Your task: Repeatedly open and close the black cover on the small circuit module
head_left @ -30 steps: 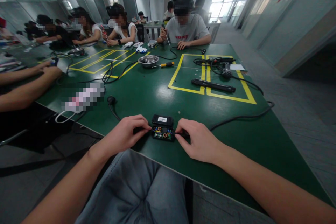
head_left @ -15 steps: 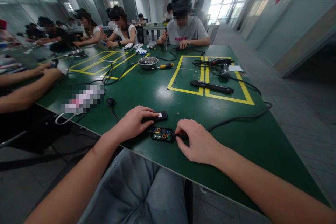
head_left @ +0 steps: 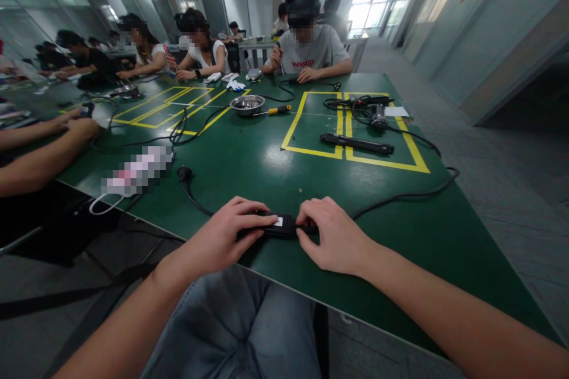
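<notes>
Near the front edge of the green table [head_left: 400, 249], a black box cover [head_left: 287, 225] with a white label lies over the lower half of a small electronics case. My left hand [head_left: 237, 228] grips the cover from the left, thumb and fingers along its sides. The circuit parts inside are hidden beneath it. At the case's right end, my right hand [head_left: 329, 237] pinches the black cable [head_left: 400, 195] where it enters. Another cable runs out to the left, behind my left hand, to a black plug [head_left: 184, 174].
A metal bowl [head_left: 247, 105] and a yellow-black screwdriver [head_left: 278, 110] lie further back. To the right are a black bar-shaped part [head_left: 357, 144] and a corded tool [head_left: 379, 118]. A power strip [head_left: 137, 172] sits left. Co-workers sit around the table; one's forearms [head_left: 48, 154] rest at left.
My left hand has picked up the cover from behind the open case and brought it down over the circuit parts. My right hand has stayed at the cable end.
</notes>
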Motion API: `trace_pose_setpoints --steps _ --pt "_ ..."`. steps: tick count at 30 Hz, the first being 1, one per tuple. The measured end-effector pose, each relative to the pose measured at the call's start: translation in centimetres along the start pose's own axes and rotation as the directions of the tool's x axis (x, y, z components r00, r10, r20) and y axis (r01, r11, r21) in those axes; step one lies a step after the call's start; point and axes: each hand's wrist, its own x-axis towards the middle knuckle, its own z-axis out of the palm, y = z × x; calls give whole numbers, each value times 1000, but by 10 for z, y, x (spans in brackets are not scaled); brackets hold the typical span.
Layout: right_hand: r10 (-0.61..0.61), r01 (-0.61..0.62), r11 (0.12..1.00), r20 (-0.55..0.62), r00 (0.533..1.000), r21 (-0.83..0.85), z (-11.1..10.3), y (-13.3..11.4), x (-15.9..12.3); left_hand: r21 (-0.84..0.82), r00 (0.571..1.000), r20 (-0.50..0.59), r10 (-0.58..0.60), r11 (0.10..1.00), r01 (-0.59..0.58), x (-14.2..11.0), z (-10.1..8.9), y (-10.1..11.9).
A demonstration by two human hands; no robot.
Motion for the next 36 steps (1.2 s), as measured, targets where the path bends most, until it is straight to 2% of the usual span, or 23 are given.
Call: trace_pose_setpoints --steps 11,17,19,22,26,28,32,36 --pt "-13 13 1000 -9 1000 15 1 1 1 38 999 -29 31 999 -30 -7 3 -4" --pt "-19 20 1000 -23 1000 15 2 1 0 -96 999 19 -27 995 29 3 -8 -5" --pt "-14 14 1000 -16 1000 15 1 0 0 -128 998 -13 -65 990 63 10 -11 -9" --pt "-12 12 1000 -8 1000 17 1 0 0 -52 983 -117 -140 990 135 22 -10 -16" --pt "-12 13 1000 -13 1000 16 1 -1 0 26 988 -44 -150 988 151 29 -3 -20" --pt "-12 12 1000 -3 1000 13 1 -1 0 37 990 -35 -136 990 138 25 -3 -18" --pt "18 -19 999 23 1000 27 -2 -3 0 71 981 -142 -136 987 147 4 -5 -10" --pt "21 -21 1000 27 999 9 -2 -3 -1 47 981 -123 -147 987 154 -14 0 -5"
